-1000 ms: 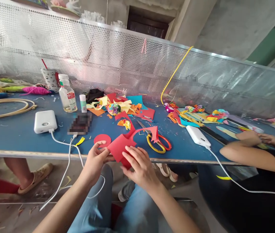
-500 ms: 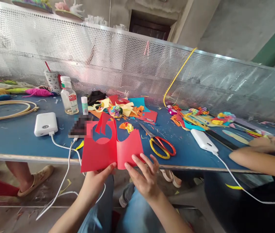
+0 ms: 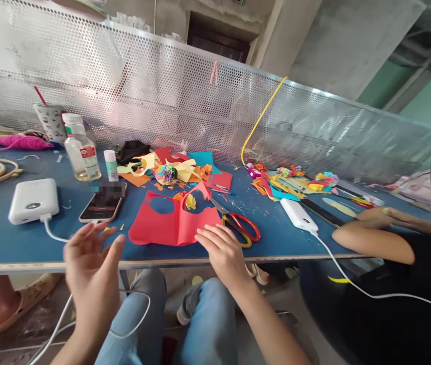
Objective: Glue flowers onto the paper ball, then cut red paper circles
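Red craft paper (image 3: 156,228) lies on the blue tabletop (image 3: 284,241) close to its front edge, between the person's two hands, with a crease running down its middle and a rounded opening cut on each side of the crease. The left hand (image 3: 96,268) is open, raised in front of the table edge and slightly blurred, its thumb and fingers spread and clear of the paper; it is nearest to the smartphone (image 3: 103,205). The right hand (image 3: 225,251) has its fingers stretched out side by side over the paper's lower right corner; its thumb is hidden, so whether it grips the sheet cannot be told. Just right of the paper sit scissors (image 3: 226,215) with one red and one yellow handle loop, their blades pointing away from the person. A yellow paper piece (image 3: 190,202) shows through the right-hand opening. Behind the sheet, mixed paper scraps (image 3: 185,170) lie in a heap with a multicoloured paper ball (image 3: 166,175) among them. To the left stand a glue stick (image 3: 111,166), a clear bottle (image 3: 82,152) holding some liquid and a patterned cup (image 3: 51,121) with a red straw. A white power bank (image 3: 35,200) with a cable lies left of the smartphone. Farther right, another white power bank (image 3: 298,215) lies near a co-worker's bent arm (image 3: 375,243).
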### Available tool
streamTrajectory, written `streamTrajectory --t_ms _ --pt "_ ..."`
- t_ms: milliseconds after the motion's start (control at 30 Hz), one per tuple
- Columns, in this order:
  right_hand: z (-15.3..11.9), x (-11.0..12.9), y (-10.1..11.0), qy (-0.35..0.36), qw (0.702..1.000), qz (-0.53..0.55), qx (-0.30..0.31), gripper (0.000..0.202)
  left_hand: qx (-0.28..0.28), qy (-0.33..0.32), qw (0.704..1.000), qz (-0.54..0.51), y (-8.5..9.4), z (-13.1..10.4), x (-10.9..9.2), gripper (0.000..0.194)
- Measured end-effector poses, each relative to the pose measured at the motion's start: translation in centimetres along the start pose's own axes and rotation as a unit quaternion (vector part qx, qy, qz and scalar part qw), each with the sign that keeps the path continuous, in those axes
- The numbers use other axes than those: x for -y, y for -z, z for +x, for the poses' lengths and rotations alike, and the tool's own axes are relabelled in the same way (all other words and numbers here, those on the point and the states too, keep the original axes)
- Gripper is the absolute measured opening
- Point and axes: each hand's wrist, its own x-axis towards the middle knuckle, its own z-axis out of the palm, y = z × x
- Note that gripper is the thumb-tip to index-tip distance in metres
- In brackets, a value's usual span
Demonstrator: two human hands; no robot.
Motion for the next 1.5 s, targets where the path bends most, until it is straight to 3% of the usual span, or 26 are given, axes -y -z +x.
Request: streamTrajectory --t_ms 33,67,133,200,300,433,600,700,800,900,1000,1100,1200,1300,1367,1400,1500 --pt "-0.1 -0.2 0.1 -0.010 0.999 0.018 0.030 0.029 0.023 -0.103 0.992 0.063 0.1 -0.4 -0.1 0.040" --pt "-0.1 -0.4 0.2 -0.018 0.998 0.032 0.056 0.029 0.087 -0.190 0.969 0.132 0.1 -0.9 0.0 0.034" --pt "0.0 -0.5 0.4 -0.023 0.994 0.049 0.090 0.029 0.291 -0.295 0.870 0.267 -0.3 -2.2 0.3 0.022" --pt "0.2 -0.5 0.8 -0.031 0.990 0.064 0.120 0.027 0.419 -0.337 0.760 0.364 -1.2 -3.3 1.2 0.022" --pt "0.8 -0.5 1.5 -0.040 0.984 0.074 0.155 0.026 0.425 -0.375 0.675 0.472 -2.6 -4.4 2.9 0.046" --pt "1.2 -1.8 3.2 -0.080 0.982 0.051 0.164 0.021 0.410 -0.414 0.624 0.520 -2.9 -4.7 4.5 0.055" --pt "2.8 -7.8 4.6 -0.201 0.969 -0.050 0.134 0.025 0.399 -0.419 0.609 0.542 -2.5 -5.0 4.9 0.055" --pt "4.7 -13.0 3.4 -0.259 0.944 -0.102 0.177 0.018 0.376 -0.434 0.612 0.544 -2.4 -5.3 5.2 0.054" --pt "6.2 -17.3 0.9 -0.310 0.917 -0.136 0.211 0.025 0.359 -0.419 0.620 0.557 -2.3 -5.7 5.5 0.051" --pt "6.5 -19.7 -1.1 -0.344 0.902 -0.147 0.216 0.026 0.362 -0.409 0.616 0.568 -2.0 -6.2 5.8 0.049" --pt "6.2 -20.3 -1.3 -0.353 0.905 -0.154 0.181 0.023 0.341 -0.431 0.618 0.562 -1.8 -6.7 6.2 0.049" --pt "6.1 -20.0 0.7 -0.324 0.927 -0.151 0.116 0.022 0.327 -0.433 0.635 0.550 -1.8 -6.9 6.3 0.045" --pt "6.7 -18.1 4.2 -0.261 0.956 -0.127 0.052 0.022 0.331 -0.427 0.645 0.541 -1.7 -6.9 6.1 0.043" --pt "7.5 -13.7 7.5 -0.195 0.974 -0.107 -0.034 0.026 0.345 -0.412 0.639 0.551 -1.8 -7.1 5.8 0.044" --pt "7.9 -9.6 8.7 -0.139 0.983 -0.098 -0.067 0.017 0.355 -0.396 0.635 0.561 -2.0 -7.2 5.6 0.044" --pt "8.1 -7.5 9.0 -0.069 0.990 -0.097 -0.074 0.014 0.359 -0.389 0.633 0.564 -2.1 -7.3 5.6 0.043" --pt "8.7 -2.2 8.8 0.085 0.991 -0.100 0.023 0.026 0.371 -0.385 0.628 0.565 -2.3 -7.5 5.6 0.043"
